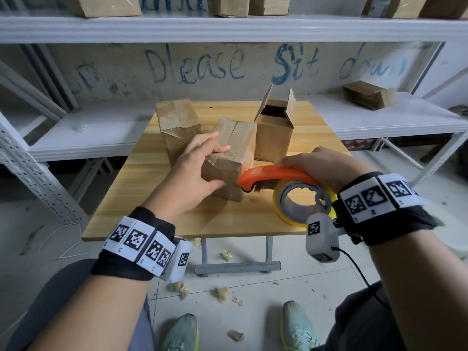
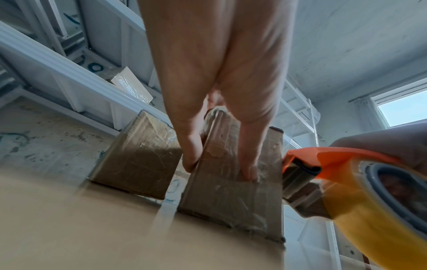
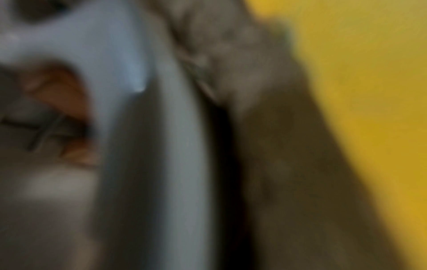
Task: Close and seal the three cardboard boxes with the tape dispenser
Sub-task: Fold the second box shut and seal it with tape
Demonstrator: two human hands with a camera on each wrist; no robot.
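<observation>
Three cardboard boxes stand on the wooden table (image 1: 141, 198). My left hand (image 1: 195, 171) grips the middle box (image 1: 235, 145), which is tilted with its flaps folded shut; in the left wrist view the thumb and fingers (image 2: 248, 169) clamp the middle box (image 2: 231, 191). My right hand (image 1: 321, 165) holds the orange tape dispenser (image 1: 268, 177) with its yellow tape roll (image 1: 298, 201); the dispenser's nose touches the box's near right corner. The left box (image 1: 178, 122) is closed and taped. The right box (image 1: 274, 130) stands upright with its flaps open. The right wrist view is a blur of the tape roll (image 3: 369, 91).
White metal shelving (image 1: 228, 29) surrounds the table, with more boxes on top and one box (image 1: 368, 93) on the right shelf. Crumpled tape scraps (image 1: 222, 292) litter the floor beneath, near my shoes. A cable runs from the right wrist camera.
</observation>
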